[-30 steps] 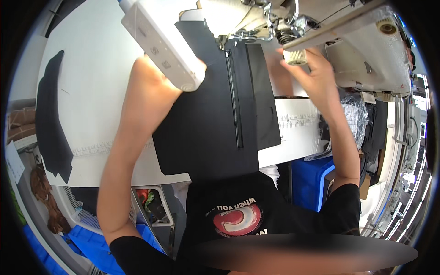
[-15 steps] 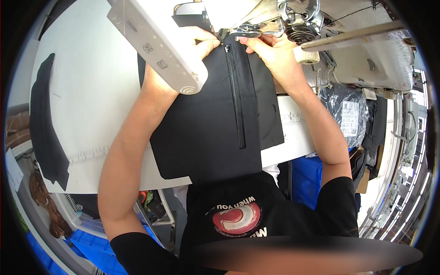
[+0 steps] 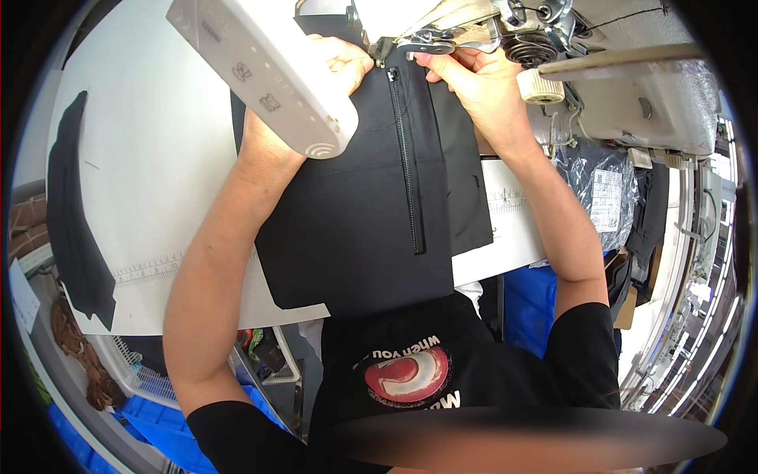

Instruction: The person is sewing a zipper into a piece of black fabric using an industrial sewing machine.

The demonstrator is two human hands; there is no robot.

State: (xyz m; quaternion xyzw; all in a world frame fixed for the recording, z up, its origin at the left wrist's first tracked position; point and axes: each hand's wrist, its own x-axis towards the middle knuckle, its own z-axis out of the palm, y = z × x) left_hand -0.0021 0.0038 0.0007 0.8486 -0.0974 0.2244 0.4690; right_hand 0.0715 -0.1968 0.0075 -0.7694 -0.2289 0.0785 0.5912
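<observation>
A black fabric piece [image 3: 347, 229] with a long zipper [image 3: 407, 166] lies under the sewing machine's presser foot [image 3: 381, 55], its lower end reaching my shirt. My left hand [image 3: 343, 59], partly hidden behind a white machine housing [image 3: 260, 79], has its fingers closed at the fabric just left of the foot. My right hand [image 3: 482, 91] pinches at the fabric's upper right, thumb tip close beside the metal foot assembly. Another dark layer [image 3: 470, 213] lies under the right edge.
A loose black strip [image 3: 79, 213] lies on the white worktable [image 3: 142, 197] at left. A wrapped bundle [image 3: 604, 197] and dark fabric sit at right. Blue bins [image 3: 525, 308] and white baskets [image 3: 150, 379] are below the table. The machine body [image 3: 639, 110] fills the upper right.
Both hands have moved up and inward to the presser foot. My right hand has left the white knob and closed at the fabric. The fabric and zipper have shifted slightly upward.
</observation>
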